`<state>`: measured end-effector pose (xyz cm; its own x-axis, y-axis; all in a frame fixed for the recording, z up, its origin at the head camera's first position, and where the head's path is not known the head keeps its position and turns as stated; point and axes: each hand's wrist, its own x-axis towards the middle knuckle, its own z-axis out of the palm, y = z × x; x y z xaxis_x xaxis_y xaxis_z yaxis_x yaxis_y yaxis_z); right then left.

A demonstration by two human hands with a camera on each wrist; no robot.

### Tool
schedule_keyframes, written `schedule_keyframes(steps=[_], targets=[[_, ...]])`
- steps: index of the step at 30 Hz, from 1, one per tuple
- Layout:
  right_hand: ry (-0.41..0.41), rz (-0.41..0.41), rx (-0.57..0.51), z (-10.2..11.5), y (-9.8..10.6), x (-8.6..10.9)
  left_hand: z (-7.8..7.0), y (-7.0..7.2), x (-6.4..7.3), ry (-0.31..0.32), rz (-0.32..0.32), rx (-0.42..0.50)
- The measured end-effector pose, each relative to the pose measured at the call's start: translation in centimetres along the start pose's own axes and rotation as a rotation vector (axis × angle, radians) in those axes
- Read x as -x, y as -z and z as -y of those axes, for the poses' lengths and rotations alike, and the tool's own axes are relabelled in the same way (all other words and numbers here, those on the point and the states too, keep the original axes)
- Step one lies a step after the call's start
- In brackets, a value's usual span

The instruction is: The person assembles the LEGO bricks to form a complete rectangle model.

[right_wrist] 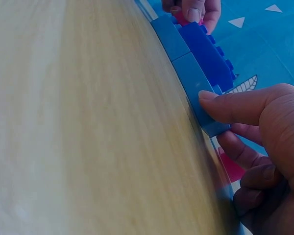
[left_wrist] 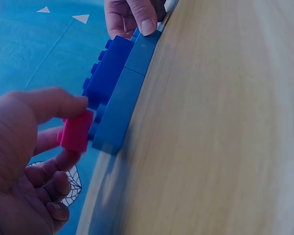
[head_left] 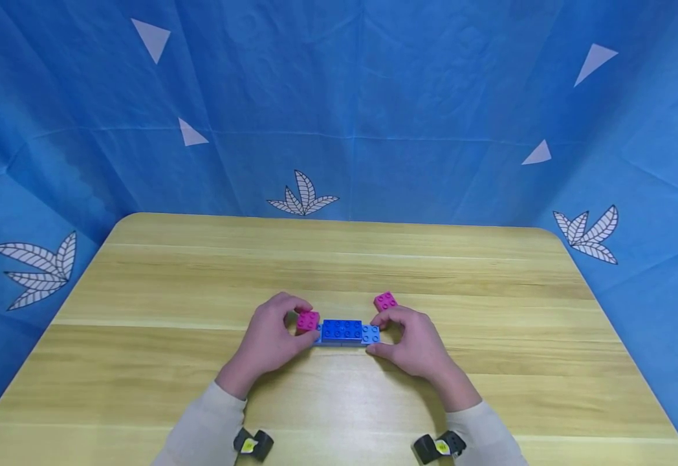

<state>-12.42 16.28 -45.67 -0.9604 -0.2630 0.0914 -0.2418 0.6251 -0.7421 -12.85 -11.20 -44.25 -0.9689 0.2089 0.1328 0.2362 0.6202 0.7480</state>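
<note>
Two light blue bricks (left_wrist: 118, 110) lie end to end on the table, and a dark blue brick (head_left: 341, 331) sits across their joint on top. Between thumb and fingers, my left hand (head_left: 273, 335) pinches a pink brick (left_wrist: 78, 132) at the left end of the row. In the left wrist view that pink brick is right against the exposed studs there. My right hand (head_left: 413, 342) grips the row's right end, thumb on the near side of the light blue brick (right_wrist: 198, 88) and fingers behind it.
A second pink brick (head_left: 385, 301) lies on the wooden table (head_left: 339, 272) just beyond my right fingers. Blue cloth (head_left: 356, 97) with white leaf and triangle prints hangs behind the table and down its sides.
</note>
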Motion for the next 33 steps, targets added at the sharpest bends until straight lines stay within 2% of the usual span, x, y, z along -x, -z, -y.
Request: schedule_keyframes(steps=[13,22,33], targets=[[0.005,-0.001,0.001,-0.08,-0.07,-0.01,-0.22,0.03,0.24,-0.017,0.012,-0.008],[0.002,-0.002,-0.01,-0.02,-0.08,-0.04,-0.53,-0.08,0.23,0.022,0.025,-0.039],[-0.002,-0.01,-0.004,-0.12,-0.19,-0.08,-0.32,0.01,0.3,-0.014,0.044,-0.007]])
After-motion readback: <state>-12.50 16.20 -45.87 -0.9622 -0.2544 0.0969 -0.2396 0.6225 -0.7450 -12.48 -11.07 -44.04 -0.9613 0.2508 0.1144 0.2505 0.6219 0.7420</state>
